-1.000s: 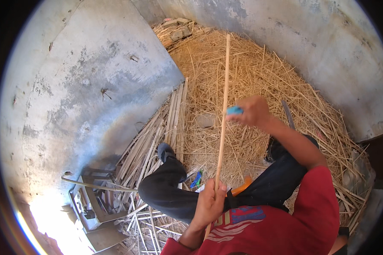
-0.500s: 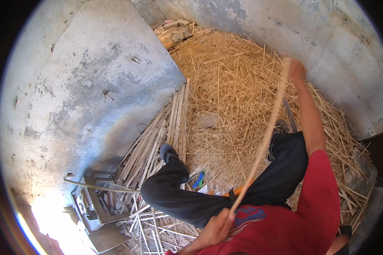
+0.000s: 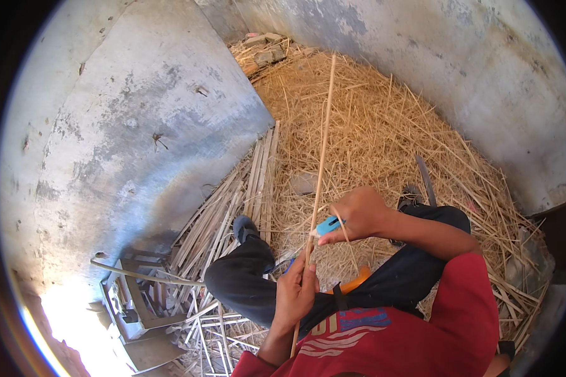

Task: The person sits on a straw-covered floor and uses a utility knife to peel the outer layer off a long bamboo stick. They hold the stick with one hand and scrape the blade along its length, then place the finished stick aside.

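Note:
A long, thin bamboo-like strip (image 3: 326,135) stands nearly lengthwise before me, its far end over the straw and its near end by my shirt. My left hand (image 3: 297,295) is closed round its lower part. Just beyond, my right hand (image 3: 361,213) is closed on a blue-handled knife (image 3: 328,225), whose tip is at the strip; the blade itself is too small to make out. A thin curled shaving (image 3: 344,227) hangs beside the right fingers. Between my black-trousered legs lies an orange piece (image 3: 358,280), partly hidden, with a dark strap across it.
Straw-like shavings (image 3: 365,125) heap across the floor to the concrete wall (image 3: 421,50). Split strips (image 3: 223,201) lie in a bundle at left, beside a tilted slab (image 3: 170,107). A box-like frame (image 3: 132,301) stands lower left. A long flat blade (image 3: 426,179) rests near my right foot.
My right hand has come down from far right to beside my left hand, with the knife now showing at the strip. The strip has swung left and stands steeper; my left hand moved slightly left.

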`<state>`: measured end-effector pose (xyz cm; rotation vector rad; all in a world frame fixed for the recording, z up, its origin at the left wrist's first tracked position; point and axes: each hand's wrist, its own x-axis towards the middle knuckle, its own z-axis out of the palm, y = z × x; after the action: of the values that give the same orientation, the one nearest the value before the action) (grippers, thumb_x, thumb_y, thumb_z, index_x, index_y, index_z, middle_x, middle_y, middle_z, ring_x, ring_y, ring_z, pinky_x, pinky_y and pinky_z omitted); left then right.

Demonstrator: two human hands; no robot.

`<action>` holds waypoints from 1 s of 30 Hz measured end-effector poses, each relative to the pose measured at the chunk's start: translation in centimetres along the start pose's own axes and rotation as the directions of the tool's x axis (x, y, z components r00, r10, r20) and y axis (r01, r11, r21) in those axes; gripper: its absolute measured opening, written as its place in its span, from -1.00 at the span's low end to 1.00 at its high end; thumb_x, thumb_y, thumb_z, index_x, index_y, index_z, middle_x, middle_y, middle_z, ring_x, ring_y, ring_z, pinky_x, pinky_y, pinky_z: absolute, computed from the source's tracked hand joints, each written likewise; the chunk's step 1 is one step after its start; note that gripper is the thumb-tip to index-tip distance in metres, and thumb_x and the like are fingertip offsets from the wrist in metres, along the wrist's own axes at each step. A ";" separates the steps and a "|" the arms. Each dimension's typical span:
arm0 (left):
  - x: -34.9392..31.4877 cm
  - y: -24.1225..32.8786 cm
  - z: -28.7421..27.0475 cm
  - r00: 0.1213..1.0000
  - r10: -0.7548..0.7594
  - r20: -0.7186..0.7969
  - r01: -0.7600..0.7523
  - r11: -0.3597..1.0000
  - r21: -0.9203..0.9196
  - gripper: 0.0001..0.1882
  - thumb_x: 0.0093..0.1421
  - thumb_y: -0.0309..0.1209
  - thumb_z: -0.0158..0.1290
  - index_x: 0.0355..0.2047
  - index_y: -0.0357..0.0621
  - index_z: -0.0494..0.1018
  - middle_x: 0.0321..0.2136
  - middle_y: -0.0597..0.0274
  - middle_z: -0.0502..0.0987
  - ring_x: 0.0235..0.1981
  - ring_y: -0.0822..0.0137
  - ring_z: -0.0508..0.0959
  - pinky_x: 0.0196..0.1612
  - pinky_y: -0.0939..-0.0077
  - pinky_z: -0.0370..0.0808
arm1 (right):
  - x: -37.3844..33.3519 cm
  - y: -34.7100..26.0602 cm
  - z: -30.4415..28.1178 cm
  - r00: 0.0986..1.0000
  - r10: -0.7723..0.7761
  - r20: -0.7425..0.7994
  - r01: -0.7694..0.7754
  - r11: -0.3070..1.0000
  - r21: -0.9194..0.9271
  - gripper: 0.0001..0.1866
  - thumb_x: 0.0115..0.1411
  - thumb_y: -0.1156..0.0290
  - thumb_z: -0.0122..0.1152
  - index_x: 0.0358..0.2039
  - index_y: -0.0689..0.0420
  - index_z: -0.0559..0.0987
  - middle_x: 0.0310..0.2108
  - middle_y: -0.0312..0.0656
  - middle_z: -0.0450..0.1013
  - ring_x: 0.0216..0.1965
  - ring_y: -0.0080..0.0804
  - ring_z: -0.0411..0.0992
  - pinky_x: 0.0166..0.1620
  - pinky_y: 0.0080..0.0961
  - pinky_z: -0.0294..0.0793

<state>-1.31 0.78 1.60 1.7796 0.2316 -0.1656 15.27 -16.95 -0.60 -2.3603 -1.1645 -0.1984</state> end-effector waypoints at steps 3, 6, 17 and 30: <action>-0.4 -0.2 0.3 1.000 -0.015 -0.011 0.016 1.000 0.023 -0.56 0.35 -0.43 -0.12 0.22 -0.25 0.24 -0.64 0.46 0.30 -0.60 0.66 0.29 -0.54 0.72 0.24 | 0.1 0.8 0.5 0.997 -0.019 -0.070 0.015 0.998 -0.054 -0.24 -0.11 -0.51 0.06 -0.69 0.05 0.57 -0.80 -0.18 0.37 -0.76 -0.18 0.40 -0.68 -0.29 0.34; -0.6 -0.2 0.6 1.000 -0.024 -0.014 0.024 1.000 0.003 -0.56 0.34 -0.45 -0.12 0.21 -0.28 0.25 -0.59 0.49 0.29 -0.57 0.68 0.25 -0.53 0.74 0.21 | 1.1 3.8 0.5 0.983 0.090 -0.160 -0.104 0.991 -0.087 -0.26 -0.10 -0.49 0.08 -0.73 0.05 0.50 -0.82 -0.21 0.33 -0.76 -0.20 0.38 -0.69 -0.31 0.31; -0.5 0.7 0.6 1.000 0.002 0.013 -0.001 0.999 -0.042 -0.58 0.35 -0.46 -0.13 0.19 -0.32 0.25 -0.51 0.48 0.28 -0.56 0.71 0.16 -0.52 0.80 0.12 | 1.5 3.7 0.6 0.949 -0.111 -0.294 0.082 0.991 -0.110 -0.29 -0.13 -0.47 0.16 -0.81 0.00 0.39 -0.86 -0.31 0.23 -0.81 -0.34 0.28 -0.70 -0.37 0.22; -3.0 1.0 1.1 0.999 -0.009 0.036 0.005 0.992 0.123 -0.60 0.35 -0.42 -0.13 0.17 -0.29 0.28 -0.59 0.47 0.29 -0.57 0.68 0.22 -0.52 0.72 0.16 | 2.6 8.2 0.7 0.943 0.168 -0.288 -0.222 0.961 -0.163 -0.27 0.07 -0.49 -0.11 -0.77 -0.03 0.37 -0.87 -0.41 0.17 -0.86 -0.54 0.12 -0.77 -0.51 0.09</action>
<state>-3.94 -0.66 3.01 1.8968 0.2053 -0.2209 23.18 -19.02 -3.32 -2.4991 -0.8050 -0.5708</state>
